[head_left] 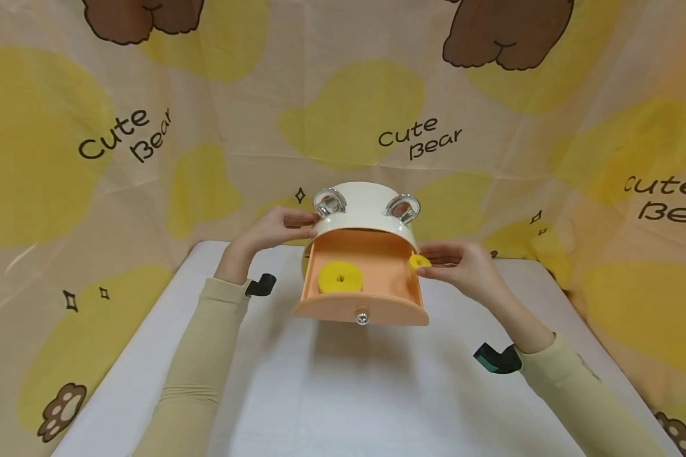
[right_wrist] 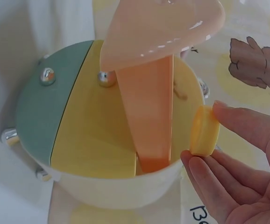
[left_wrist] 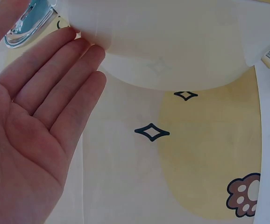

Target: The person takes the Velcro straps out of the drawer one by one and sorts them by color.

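A small white drawer cabinet with silver ear-like handles stands on the table, its peach drawer pulled far out. Inside the drawer lies a yellow disc with a hole at its centre. My right hand pinches a smaller yellow ring between thumb and fingers, beside the drawer's right wall. In the right wrist view this ring is seen edge-on. My left hand has its fingers extended, the fingertips against the cabinet's left side near the ear; the left wrist view shows its palm.
Below the peach drawer the cabinet front has a yellow drawer and a green drawer, both pushed in, with silver knobs. A white cloth covers the table. A patterned yellow curtain hangs close behind and along both sides.
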The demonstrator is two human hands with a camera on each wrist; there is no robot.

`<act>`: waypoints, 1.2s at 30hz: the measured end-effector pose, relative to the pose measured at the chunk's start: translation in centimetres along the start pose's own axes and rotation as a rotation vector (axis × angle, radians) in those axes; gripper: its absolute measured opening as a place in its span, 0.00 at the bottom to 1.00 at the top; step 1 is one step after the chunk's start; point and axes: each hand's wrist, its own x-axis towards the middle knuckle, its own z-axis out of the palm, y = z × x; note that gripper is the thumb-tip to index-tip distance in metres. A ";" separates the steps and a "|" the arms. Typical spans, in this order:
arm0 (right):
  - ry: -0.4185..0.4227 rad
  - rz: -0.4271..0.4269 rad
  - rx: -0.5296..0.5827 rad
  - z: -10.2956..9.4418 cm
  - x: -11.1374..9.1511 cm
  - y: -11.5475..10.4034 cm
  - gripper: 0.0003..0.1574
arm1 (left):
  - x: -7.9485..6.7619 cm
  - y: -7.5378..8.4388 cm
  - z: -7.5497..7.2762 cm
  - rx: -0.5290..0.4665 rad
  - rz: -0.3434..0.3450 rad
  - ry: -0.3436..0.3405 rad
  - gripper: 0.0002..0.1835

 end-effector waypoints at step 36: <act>0.031 0.147 -0.065 -0.7 -1.6 6.2 0.34 | -0.1 0.0 0.1 -0.002 -0.002 0.008 0.27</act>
